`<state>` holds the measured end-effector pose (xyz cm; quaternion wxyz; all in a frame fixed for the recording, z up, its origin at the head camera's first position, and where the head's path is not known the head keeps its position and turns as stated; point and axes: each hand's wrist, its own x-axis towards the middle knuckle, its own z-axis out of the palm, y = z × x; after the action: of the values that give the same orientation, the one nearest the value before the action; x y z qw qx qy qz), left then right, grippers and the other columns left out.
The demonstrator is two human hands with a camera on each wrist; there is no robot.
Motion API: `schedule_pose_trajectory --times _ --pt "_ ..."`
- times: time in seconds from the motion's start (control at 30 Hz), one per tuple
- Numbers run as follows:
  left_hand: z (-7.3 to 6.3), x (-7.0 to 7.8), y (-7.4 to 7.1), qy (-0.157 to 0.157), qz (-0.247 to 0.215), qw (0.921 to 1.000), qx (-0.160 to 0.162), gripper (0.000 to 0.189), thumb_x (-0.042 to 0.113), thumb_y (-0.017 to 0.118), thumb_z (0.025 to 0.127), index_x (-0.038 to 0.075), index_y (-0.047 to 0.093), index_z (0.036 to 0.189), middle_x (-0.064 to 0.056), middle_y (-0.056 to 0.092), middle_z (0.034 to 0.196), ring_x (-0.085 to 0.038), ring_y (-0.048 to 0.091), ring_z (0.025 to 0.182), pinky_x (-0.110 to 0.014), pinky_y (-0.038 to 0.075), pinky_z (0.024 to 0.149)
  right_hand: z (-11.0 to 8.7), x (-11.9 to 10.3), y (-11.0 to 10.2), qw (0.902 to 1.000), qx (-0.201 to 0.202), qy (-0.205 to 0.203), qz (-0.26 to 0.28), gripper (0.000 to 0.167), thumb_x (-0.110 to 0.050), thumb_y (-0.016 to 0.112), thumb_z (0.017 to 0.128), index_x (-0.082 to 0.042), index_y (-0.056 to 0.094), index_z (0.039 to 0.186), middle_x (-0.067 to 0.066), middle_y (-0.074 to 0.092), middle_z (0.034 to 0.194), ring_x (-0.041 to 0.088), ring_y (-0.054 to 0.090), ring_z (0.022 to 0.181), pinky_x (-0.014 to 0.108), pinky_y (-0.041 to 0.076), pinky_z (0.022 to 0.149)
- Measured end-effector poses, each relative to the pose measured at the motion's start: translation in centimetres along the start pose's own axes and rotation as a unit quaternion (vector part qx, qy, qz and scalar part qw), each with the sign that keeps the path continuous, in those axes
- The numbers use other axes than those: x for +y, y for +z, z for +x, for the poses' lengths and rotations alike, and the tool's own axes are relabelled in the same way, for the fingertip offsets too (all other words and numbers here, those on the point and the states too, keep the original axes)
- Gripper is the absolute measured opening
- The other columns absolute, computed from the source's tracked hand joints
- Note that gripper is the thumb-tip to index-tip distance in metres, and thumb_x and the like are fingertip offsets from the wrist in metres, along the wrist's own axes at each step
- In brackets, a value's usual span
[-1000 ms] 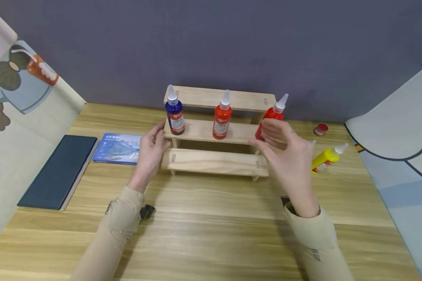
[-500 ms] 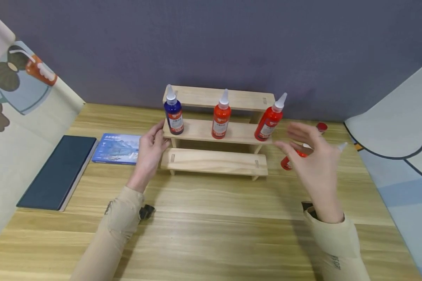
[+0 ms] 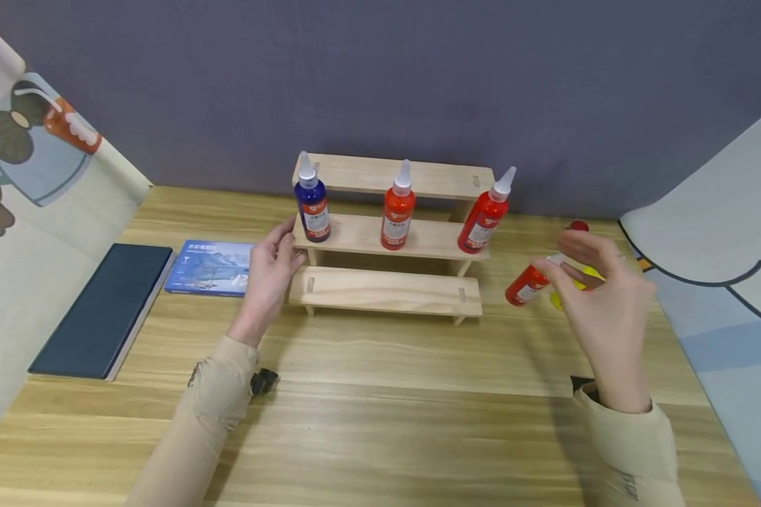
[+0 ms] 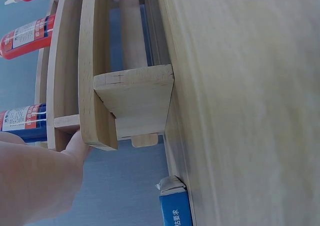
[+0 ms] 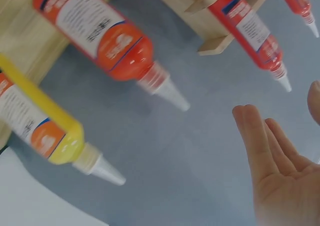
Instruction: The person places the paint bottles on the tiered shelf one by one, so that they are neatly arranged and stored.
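Observation:
A three-tier wooden display stand (image 3: 387,290) stands at the back. On its middle tier are a blue paint bottle (image 3: 313,208), a red paint bottle (image 3: 397,215) in the centre and another red paint bottle (image 3: 484,220) at the right end. My left hand (image 3: 271,262) holds the stand's left end, thumb (image 4: 77,145) against the wood in the left wrist view. To the right, my right hand (image 3: 599,296) has its fingers spread with nothing between them. Behind its fingertips is a third red paint bottle (image 3: 525,287). A yellow bottle (image 5: 42,121) is mostly hidden by the hand in the head view.
Left of the stand lie a blue paint box (image 3: 209,269) with a landscape picture and a dark flat case (image 3: 104,310). A small red-lidded jar (image 3: 578,225) shows past the right hand. A grey wall (image 3: 380,77) closes off the back.
My right hand has let go of the red bottle at the tier's right end and moved right, toward the bottles on the table. The left hand keeps its place on the stand.

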<state>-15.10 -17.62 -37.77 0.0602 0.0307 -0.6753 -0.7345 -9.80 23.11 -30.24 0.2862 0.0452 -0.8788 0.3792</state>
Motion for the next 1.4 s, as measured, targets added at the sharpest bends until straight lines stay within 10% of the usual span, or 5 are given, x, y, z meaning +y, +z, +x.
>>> schedule_pose_trajectory --times 0.43,0.7,1.0,1.4 --pt "0.0 0.0 0.0 0.001 -0.003 1.0 -0.003 0.048 0.004 0.034 0.117 -0.007 0.033 0.163 -0.027 0.035 0.168 -0.035 0.042 0.152 -0.033 0.047 0.119 -0.4 2.8 -0.6 0.9985 0.009 0.026 -0.047 0.052 -0.017 0.094 0.086 -0.004 0.073 0.132 0.01 0.076 0.125 -0.02 0.058 0.103 -0.003 0.049 0.08" --pt "0.0 0.0 0.0 0.002 0.001 1.0 0.0 0.047 0.004 0.035 0.117 -0.007 0.033 0.163 -0.027 0.036 0.167 -0.036 0.043 0.151 -0.034 0.048 0.119 -0.4 4.8 -0.2 0.9966 -0.015 0.043 -0.069 0.057 -0.018 0.093 0.087 0.0 0.069 0.135 0.017 0.073 0.131 0.038 0.073 0.115 -0.005 0.045 0.079" --pt "0.0 0.1 0.0 0.005 -0.003 1.0 -0.006 0.048 0.004 0.034 0.117 -0.007 0.032 0.163 -0.026 0.035 0.168 -0.036 0.043 0.151 -0.034 0.048 0.12 -0.1 6.2 0.5 0.9944 -0.045 0.06 -0.075 0.059 -0.016 0.091 0.089 0.006 0.065 0.137 0.026 0.07 0.133 0.045 0.071 0.116 -0.004 0.045 0.08" --pt "0.0 0.0 -0.1 0.003 -0.005 1.0 -0.006 0.048 0.004 0.034 0.117 -0.007 0.032 0.163 -0.027 0.034 0.168 -0.037 0.042 0.151 -0.035 0.047 0.12 0.1 7.3 1.3 0.9876 -0.101 0.063 -0.102 0.067 -0.018 0.092 0.089 0.008 0.06 0.142 0.031 0.067 0.134 0.047 0.068 0.12 0.052 0.059 0.092"
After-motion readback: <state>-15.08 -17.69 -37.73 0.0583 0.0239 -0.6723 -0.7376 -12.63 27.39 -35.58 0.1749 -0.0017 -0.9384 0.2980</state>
